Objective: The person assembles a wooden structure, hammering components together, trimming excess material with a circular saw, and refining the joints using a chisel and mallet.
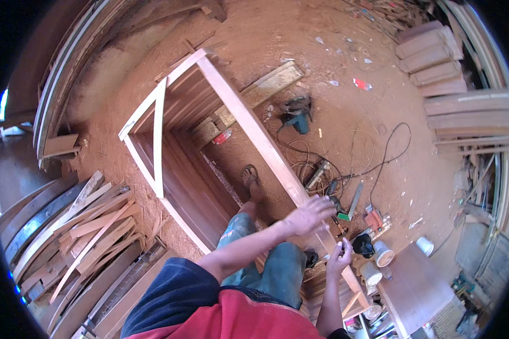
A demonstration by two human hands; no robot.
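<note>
A large wooden frame (249, 121) with boarded inner sides lies around my legs. My left hand (311, 216) is stretched out flat over its right-hand beam, fingers apart; whether the palm touches the wood I cannot tell. Closer to me, my right hand (339, 257) is raised beside the same beam with its fingers curled together. Anything between those fingertips is too small to make out. A pale diagonal strip (159, 135) crosses the frame's far left corner.
A teal circular saw (297, 116) lies on the sandy floor beyond the beam, with tangled black cable (387, 152). Right of my hands are a try square (356, 199), white tubs (383, 254) and a brown board (415, 288). Timber offcuts (90, 226) are heaped at left.
</note>
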